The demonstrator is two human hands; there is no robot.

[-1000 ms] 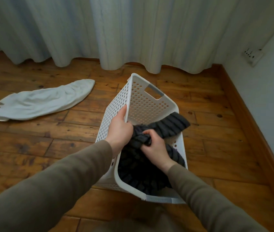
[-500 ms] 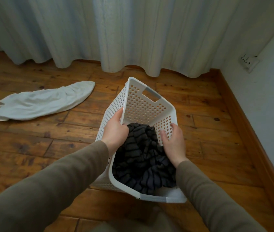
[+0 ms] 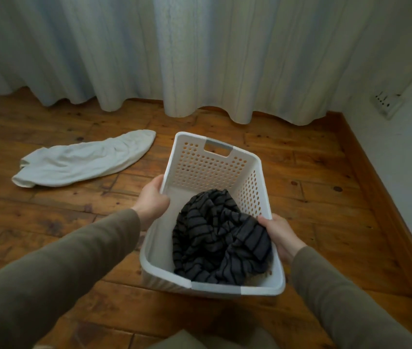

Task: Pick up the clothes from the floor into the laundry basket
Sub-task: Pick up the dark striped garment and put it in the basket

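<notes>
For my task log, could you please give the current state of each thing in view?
White perforated plastic laundry basket: on the floor, gripped at both side rims.
Dark grey striped garment: bunched inside the basket.
White crumpled cloth: lying on the wooden floor, not collected.
Left hand: gripping the left rim.
Right hand: gripping the right rim.

No legible text, label, brand, number or sign found anywhere in the view; none made out on the laundry basket [image 3: 257, 187], the striped garment [image 3: 220, 238], the white cloth [image 3: 84, 162] or the wall socket [image 3: 387, 103].
</notes>
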